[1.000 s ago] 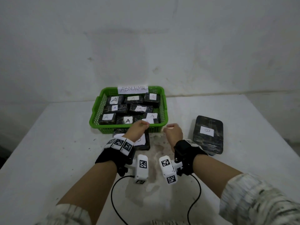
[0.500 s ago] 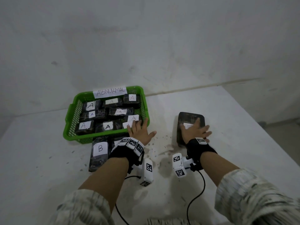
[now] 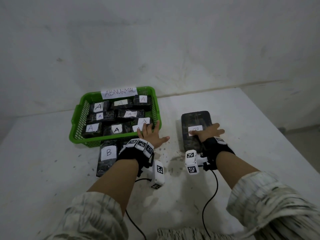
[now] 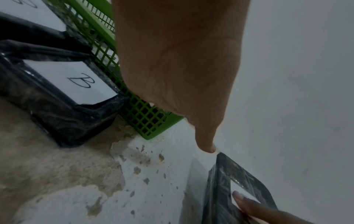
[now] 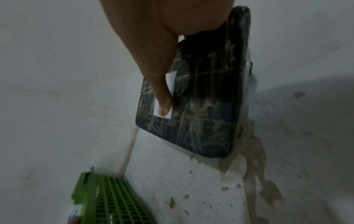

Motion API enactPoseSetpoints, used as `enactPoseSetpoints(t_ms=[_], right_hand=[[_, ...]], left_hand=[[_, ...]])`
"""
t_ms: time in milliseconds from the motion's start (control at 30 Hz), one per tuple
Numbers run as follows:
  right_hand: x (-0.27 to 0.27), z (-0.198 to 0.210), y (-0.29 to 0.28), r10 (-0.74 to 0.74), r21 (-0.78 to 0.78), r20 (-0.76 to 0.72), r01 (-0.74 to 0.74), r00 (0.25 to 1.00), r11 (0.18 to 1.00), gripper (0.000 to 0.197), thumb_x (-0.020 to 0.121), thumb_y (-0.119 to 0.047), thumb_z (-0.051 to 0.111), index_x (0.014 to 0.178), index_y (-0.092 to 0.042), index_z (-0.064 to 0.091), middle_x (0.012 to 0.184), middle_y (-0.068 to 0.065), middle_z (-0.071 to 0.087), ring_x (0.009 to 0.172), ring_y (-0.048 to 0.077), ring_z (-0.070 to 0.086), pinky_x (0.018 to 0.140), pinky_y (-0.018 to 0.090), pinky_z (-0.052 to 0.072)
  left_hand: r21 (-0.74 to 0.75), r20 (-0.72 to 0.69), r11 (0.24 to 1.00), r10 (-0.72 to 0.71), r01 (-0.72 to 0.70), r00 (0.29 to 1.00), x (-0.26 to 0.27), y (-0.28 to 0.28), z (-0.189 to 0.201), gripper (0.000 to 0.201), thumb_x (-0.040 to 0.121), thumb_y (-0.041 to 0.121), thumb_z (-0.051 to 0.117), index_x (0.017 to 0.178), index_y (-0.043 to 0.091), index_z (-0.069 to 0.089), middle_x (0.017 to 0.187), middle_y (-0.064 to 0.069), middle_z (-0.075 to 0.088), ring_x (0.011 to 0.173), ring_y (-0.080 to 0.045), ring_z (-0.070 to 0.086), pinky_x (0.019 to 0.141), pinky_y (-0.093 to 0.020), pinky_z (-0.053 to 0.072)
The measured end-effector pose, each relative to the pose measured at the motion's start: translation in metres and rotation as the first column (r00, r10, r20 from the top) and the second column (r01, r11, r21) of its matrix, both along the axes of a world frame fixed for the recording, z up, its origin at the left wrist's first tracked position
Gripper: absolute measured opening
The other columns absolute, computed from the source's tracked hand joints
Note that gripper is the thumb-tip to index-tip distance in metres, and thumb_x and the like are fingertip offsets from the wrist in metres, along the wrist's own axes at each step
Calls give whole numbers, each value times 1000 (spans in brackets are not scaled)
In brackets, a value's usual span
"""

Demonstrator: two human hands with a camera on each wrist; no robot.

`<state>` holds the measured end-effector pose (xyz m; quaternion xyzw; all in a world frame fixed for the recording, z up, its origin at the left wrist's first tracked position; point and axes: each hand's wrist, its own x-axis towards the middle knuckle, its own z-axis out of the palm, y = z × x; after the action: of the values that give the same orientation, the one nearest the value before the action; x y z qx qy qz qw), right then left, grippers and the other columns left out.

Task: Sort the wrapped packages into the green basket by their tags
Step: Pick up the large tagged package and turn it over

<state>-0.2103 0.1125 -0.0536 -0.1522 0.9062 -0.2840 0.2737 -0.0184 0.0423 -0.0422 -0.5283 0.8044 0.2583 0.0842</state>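
A green basket (image 3: pixel 76 122) labelled ABNORMAL holds several dark wrapped packages (image 3: pixel 129 114) with white A tags. My left hand (image 3: pixel 150 134) lies flat with spread fingers over the basket's front right corner (image 4: pixel 153 128). Two dark packages tagged B (image 3: pixel 107 156) (image 4: pixel 63 97) lie on the table right in front of the basket, one partly under my left wrist. To the right a larger dark package (image 3: pixel 195 120) (image 5: pixel 203 106) lies flat, and my right hand (image 3: pixel 210 132) rests on it with straight fingers, a fingertip (image 5: pixel 164 106) on its white tag.
The white table (image 3: pixel 52 170) is stained and chipped between my hands (image 4: pixel 134 159). A plain wall stands close behind the basket. The table's right edge (image 3: pixel 294 153) runs near the large package. Cables trail from both wrist cameras toward me.
A second ago both hands were curled together in front of the basket. They have since spread apart: the left onto the basket's corner, the right onto the large package. The view shifted right.
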Motion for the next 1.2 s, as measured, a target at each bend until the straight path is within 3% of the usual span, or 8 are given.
enactPoseSetpoints(t_ms=[133,233,400,533,700,867,1000,1200], right_hand=[[7,16,-5,165,-123,-2,-164,986,979,68,76,-25,78,122,-6,33,123,21,53,101,38,58,85,44,49],[13,29,-8,162,-173,-19,-163,987,971,59,78,-28,74,120,-8,38,121,21,54,108,38,53,87,41,45],[28,40,-10,102,-500,182,3,978,866,83,58,-42,77,130,-20,43,124,14,56,109,34,58,94,51,49],[53,49,2,251,-697,476,187,843,692,47,84,-9,69,128,-10,50,112,12,67,94,28,68,79,41,58],[86,50,10,350,-728,571,262,742,633,39,88,-9,65,125,-4,54,116,20,66,99,36,65,89,52,53],[101,47,9,525,-758,475,26,706,652,52,86,-8,66,133,-19,48,117,7,68,100,26,67,84,41,56],[105,44,14,662,-739,429,-183,614,649,79,80,0,71,138,-37,32,111,-6,68,100,20,67,77,40,57],[108,42,20,694,-801,396,-144,601,581,85,78,10,69,143,-31,31,122,4,65,106,23,67,74,34,57]], left_hand=[[79,-45,997,3,1,999,5,-5,12,72,93,57,36,151,30,3,159,-6,0,146,-26,-10,114,-50,-9],[181,-286,982,107,-56,952,14,-9,23,66,91,57,42,147,25,28,156,-7,19,146,-27,9,118,-47,6],[331,-663,923,375,-196,648,34,-3,45,40,98,30,45,137,19,44,137,-6,49,125,-19,46,95,-26,34],[441,-699,878,467,-188,542,48,9,49,41,96,35,47,136,26,42,137,-6,49,124,-19,47,103,-37,37],[640,-672,756,637,-135,379,57,31,42,40,93,25,56,130,28,42,114,-4,61,104,-21,58,90,-46,48],[704,-685,697,717,-140,126,64,39,27,47,93,12,54,137,14,40,115,-9,60,97,-22,62,80,-42,54],[724,-671,675,737,-143,82,69,38,22,53,92,18,56,141,11,36,133,-17,53,113,-31,58,81,-40,56],[698,-695,706,708,-120,126,72,38,22,51,91,16,58,138,8,40,127,-17,59,97,-22,65,78,-33,57]])
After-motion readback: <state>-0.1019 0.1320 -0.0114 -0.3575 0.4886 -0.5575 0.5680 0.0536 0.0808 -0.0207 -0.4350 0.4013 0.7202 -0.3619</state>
